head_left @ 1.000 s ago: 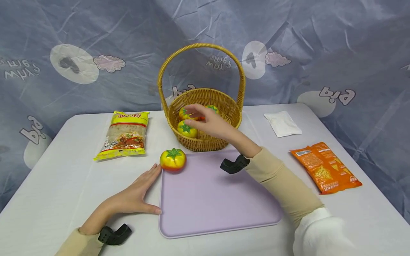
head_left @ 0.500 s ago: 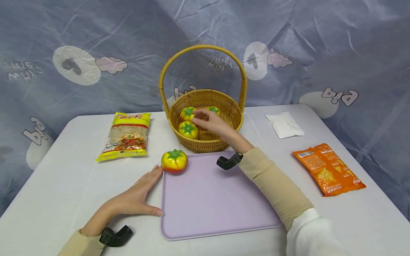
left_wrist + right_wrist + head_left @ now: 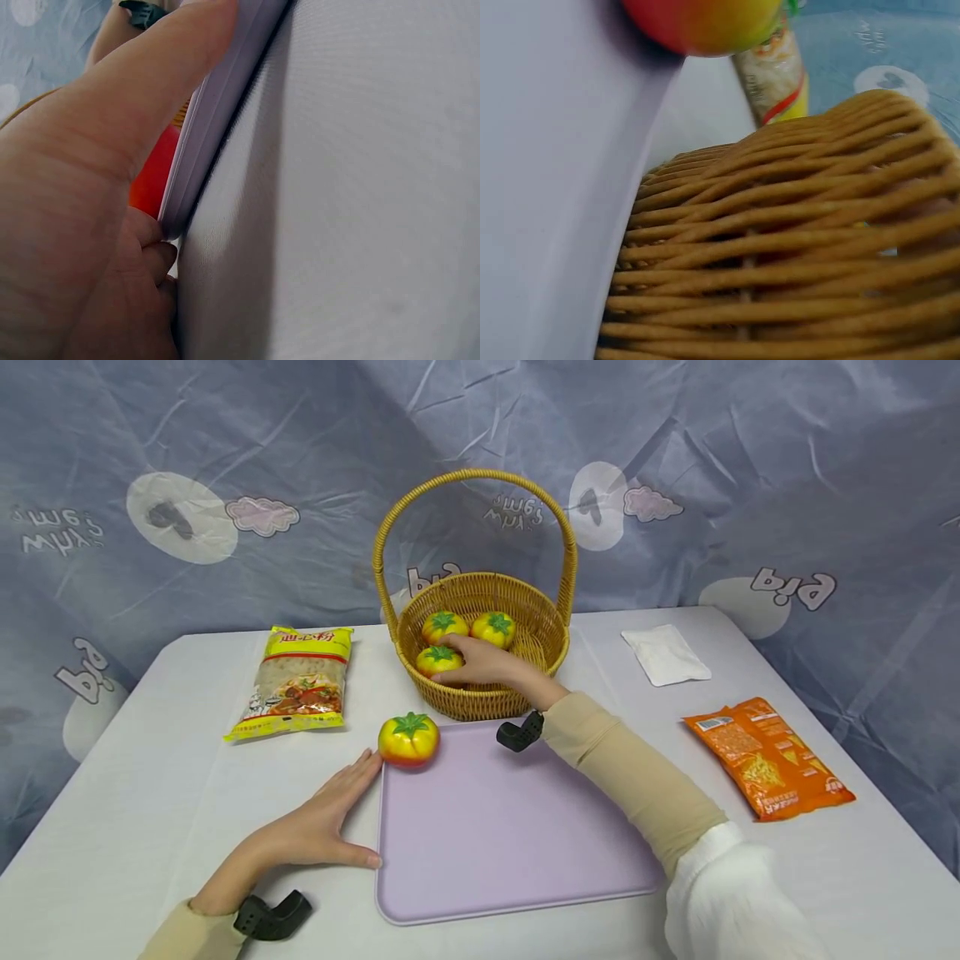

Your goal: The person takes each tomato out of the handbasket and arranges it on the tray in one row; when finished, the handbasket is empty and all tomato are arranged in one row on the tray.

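My right hand (image 3: 486, 662) reaches into the wicker basket (image 3: 480, 703). Its curled fingers and thumb hold the right side of the front yellow-red tomato (image 3: 435, 661). Two more tomatoes sit behind it, one at back left (image 3: 442, 624) and another at back right (image 3: 495, 627). On the far left corner of the lilac tray (image 3: 517, 827) rests a fourth tomato (image 3: 408, 742). My left hand (image 3: 315, 827) lies spread at the tray's left edge, thumb and fingertips touching it. The right wrist view shows mostly basket weave (image 3: 795, 247); the right hand is hidden there.
A yellow-topped food packet (image 3: 296, 681) lies left of the basket. To the right are a white packet (image 3: 666, 654) and an orange snack bag (image 3: 768, 760). The basket's tall handle (image 3: 474, 474) arches overhead, and a patterned cloth (image 3: 300, 443) hangs behind the table.
My right hand has come down from above the basket onto the front tomato. The tomatoes behind are now more exposed. My left hand stays at the tray's edge.
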Action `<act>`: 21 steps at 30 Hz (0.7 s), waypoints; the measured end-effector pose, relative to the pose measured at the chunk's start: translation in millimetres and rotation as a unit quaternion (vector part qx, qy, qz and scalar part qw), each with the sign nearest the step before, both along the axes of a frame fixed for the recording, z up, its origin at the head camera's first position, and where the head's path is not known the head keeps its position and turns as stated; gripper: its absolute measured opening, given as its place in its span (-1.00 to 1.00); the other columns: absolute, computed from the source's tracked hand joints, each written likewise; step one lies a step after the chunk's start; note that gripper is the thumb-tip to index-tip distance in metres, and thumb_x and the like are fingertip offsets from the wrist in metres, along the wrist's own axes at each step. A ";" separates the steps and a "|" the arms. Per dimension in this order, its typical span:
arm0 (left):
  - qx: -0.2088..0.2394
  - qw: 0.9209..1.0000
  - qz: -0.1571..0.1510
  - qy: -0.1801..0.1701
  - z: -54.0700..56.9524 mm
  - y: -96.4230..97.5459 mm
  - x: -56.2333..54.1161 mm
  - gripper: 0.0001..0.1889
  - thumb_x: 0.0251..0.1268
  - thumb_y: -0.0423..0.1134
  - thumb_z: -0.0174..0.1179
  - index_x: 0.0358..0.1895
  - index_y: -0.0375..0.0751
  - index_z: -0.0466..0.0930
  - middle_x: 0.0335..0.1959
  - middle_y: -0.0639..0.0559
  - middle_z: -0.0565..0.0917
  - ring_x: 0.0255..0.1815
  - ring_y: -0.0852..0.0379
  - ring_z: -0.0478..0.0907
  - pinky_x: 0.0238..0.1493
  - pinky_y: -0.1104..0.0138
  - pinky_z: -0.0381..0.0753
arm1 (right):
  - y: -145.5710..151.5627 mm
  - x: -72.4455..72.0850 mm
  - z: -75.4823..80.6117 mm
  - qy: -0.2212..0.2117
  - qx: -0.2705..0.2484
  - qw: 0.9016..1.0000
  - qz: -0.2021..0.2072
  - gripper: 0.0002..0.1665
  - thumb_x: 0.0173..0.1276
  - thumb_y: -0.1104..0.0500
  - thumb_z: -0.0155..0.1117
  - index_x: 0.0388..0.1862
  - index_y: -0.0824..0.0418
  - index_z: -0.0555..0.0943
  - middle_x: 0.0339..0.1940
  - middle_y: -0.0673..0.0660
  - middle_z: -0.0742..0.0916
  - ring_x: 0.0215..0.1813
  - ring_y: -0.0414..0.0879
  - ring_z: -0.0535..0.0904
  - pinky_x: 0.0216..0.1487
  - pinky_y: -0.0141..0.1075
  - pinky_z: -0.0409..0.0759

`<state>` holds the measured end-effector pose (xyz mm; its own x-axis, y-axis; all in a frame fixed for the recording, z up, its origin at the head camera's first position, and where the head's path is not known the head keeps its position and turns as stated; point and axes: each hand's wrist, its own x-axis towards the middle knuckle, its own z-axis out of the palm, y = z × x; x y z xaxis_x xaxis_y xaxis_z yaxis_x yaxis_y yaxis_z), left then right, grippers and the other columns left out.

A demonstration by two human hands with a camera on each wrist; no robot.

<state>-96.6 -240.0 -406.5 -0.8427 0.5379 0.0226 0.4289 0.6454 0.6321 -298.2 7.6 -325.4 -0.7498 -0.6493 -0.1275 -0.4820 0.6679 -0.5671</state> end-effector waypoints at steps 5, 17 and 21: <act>0.001 1.000 -0.001 -0.001 -0.4 0.2 0.0 0.26 -0.16 0.24 0.40 0.48 -0.29 -0.21 0.48 -0.18 -0.16 0.46 -0.12 -0.28 0.38 0.10 -0.27 | -3.8 -0.7 0.5 0.004 0.011 1.000 -0.001 -0.16 0.28 -0.08 0.25 0.43 0.18 0.20 0.33 0.21 0.40 0.31 0.07 0.29 0.29 -0.11 0.23; -0.002 1.000 -0.001 -0.005 -1.0 2.2 0.3 0.26 -0.17 0.26 0.39 0.48 -0.30 -0.20 0.48 -0.19 -0.16 0.46 -0.13 -0.28 0.38 0.11 -0.27 | 39.6 31.9 28.2 -0.030 -0.139 0.988 -0.065 -0.15 0.19 -0.07 0.35 0.39 0.07 0.21 0.22 0.18 0.44 0.18 0.06 0.40 0.13 -0.13 0.43; -0.002 1.000 -0.002 -0.002 1.2 0.8 0.1 0.26 -0.16 0.25 0.39 0.48 -0.30 -0.20 0.48 -0.19 -0.16 0.46 -0.13 -0.28 0.38 0.11 -0.27 | 59.7 59.5 37.3 -0.034 -0.230 0.972 -0.040 -0.20 0.18 0.09 0.40 0.35 0.12 0.25 0.19 0.16 0.43 0.17 0.05 0.42 0.01 -0.23 0.53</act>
<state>-96.5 -239.2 -405.2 -0.8408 0.5410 0.0169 0.4284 0.6460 0.6318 -238.7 67.3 -288.1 -0.8004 -0.5893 0.1103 -0.3892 0.3708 -0.8433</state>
